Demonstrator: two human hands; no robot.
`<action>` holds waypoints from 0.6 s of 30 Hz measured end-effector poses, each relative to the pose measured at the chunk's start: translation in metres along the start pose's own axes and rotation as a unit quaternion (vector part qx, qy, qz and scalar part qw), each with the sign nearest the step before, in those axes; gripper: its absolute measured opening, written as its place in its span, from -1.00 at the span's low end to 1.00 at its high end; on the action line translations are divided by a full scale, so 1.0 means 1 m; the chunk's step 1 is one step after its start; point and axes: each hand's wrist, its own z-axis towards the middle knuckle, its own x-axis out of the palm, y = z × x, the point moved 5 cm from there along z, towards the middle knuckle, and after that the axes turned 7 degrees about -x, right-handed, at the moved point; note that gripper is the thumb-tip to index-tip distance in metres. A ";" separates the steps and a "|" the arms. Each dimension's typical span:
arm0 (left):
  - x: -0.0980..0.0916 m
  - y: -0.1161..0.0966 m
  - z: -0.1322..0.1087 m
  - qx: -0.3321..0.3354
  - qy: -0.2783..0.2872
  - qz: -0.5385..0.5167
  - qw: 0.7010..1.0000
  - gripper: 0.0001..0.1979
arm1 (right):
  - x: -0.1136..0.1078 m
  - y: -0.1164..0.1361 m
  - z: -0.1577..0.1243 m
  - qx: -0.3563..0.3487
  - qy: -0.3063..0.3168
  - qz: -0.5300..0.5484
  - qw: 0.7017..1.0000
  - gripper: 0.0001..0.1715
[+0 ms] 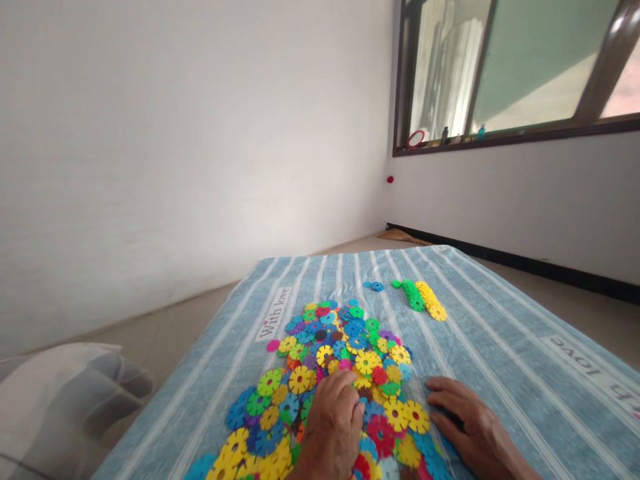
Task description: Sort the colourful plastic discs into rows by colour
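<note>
A large pile of colourful notched plastic discs (pixel 367 361) lies spread over a striped blue cloth. My left hand (pixel 334 420) rests on the middle of this pile, its fingers curled down together among the discs. What sits under those fingertips is hidden. To the right of the pile, my right hand (pixel 465 420) is held low over the cloth, thumb and fingers apart, with nothing seen between them. A yellow disc (pixel 417 417) lies just left of its fingers. Farther back are a row of overlapping green discs (pixel 413 295) and, beside it, a row of yellow discs (pixel 431 301).
The blue striped cloth (pixel 500 347) covers a raised flat surface. A few blue discs (pixel 376 287) lie near its far side. Pale sheer fabric (pixel 65 407) is at the lower left. A white wall and a window (pixel 540 67) with small items on its sill stand behind.
</note>
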 end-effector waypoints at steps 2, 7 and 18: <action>-0.001 -0.001 0.000 0.008 -0.006 0.007 1.000 -0.80 | -0.001 0.000 0.000 0.002 0.002 0.000 1.000 -0.72; -0.004 -0.005 0.001 0.029 -0.017 0.010 0.999 -0.82 | -0.002 0.001 0.000 0.020 0.001 0.013 1.000 -0.71; -0.004 -0.003 0.007 0.005 0.000 -0.040 0.999 -0.82 | -0.011 0.002 -0.001 0.022 -0.005 0.034 0.999 -0.75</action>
